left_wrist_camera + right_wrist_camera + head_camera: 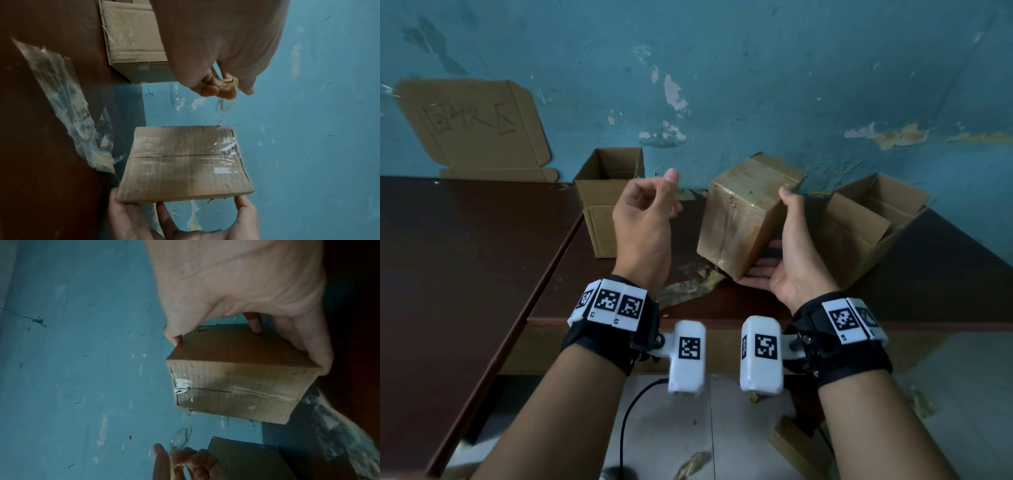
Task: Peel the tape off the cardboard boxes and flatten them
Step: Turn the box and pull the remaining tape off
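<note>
A small taped cardboard box [743, 212] is tilted above the brown table [465, 257]. My right hand [791, 250] grips it, thumb on the right face and fingers underneath. Clear tape still covers its seam [224, 155]. My left hand [671, 195] is raised just left of the box, and its thumb and fingers pinch a thin twisted strip of clear tape [224, 104]. The strip runs from the pinch down to the box's top corner. In the right wrist view the box [236, 386] shows its taped seam, with the tape strip [180, 438] below it.
An open empty box [606, 198] stands at the wall to the left, and another open box [869, 226] lies tipped at the right. A flattened carton [472, 126] leans on the blue wall. Crumpled peeled tape [688, 284] lies near the table's front edge.
</note>
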A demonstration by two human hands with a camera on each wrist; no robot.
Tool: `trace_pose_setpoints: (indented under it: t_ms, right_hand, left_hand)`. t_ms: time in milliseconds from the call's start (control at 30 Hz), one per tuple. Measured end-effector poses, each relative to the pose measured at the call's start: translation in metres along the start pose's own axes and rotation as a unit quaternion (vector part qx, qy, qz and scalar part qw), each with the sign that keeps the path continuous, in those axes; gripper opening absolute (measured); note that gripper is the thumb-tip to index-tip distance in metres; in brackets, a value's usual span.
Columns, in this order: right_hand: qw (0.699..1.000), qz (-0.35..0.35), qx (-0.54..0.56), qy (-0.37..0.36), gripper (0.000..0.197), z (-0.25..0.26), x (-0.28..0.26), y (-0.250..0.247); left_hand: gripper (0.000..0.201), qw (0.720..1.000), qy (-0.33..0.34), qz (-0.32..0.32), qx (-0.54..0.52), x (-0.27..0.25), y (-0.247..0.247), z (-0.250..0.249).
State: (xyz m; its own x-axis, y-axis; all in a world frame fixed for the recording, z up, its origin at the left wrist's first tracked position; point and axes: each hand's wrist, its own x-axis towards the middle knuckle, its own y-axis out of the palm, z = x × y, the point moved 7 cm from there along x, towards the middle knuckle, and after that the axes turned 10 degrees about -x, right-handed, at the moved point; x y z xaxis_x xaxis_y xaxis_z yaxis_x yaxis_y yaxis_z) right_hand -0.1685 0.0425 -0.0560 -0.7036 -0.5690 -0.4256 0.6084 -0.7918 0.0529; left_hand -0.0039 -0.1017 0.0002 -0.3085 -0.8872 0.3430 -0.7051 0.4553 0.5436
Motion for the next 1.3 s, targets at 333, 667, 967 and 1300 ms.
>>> trace_pose_setpoints:
  t_ms: [333, 667, 967, 1300]
  right_hand:
    - [1.0, 0.007, -0.006, -0.002, 0.118, 0.0, 0.0, 0.002]
    - [1.0, -0.005, 0.003, -0.011, 0.123, 0.002, 0.001, 0.001]
    - [0.999, -0.003, 0.045, -0.013, 0.12, 0.006, -0.002, -0.006]
    - [0.998, -0.032, -0.031, -0.035, 0.127, 0.009, 0.003, -0.012]
  left_hand:
    - [0.029, 0.998, -0.005, -0.067, -0.004, 0.001, -0.011, 0.005]
    - [0.008, 0.981, -0.009, -0.075, 0.18, 0.002, -0.015, 0.013]
    - [0.021, 0.975, -0.031, -0.151, 0.157, 0.004, -0.031, 0.01]
    - [0.026, 0.904, 0.034, 0.042, 0.425, -0.003, -0.005, 0.008]
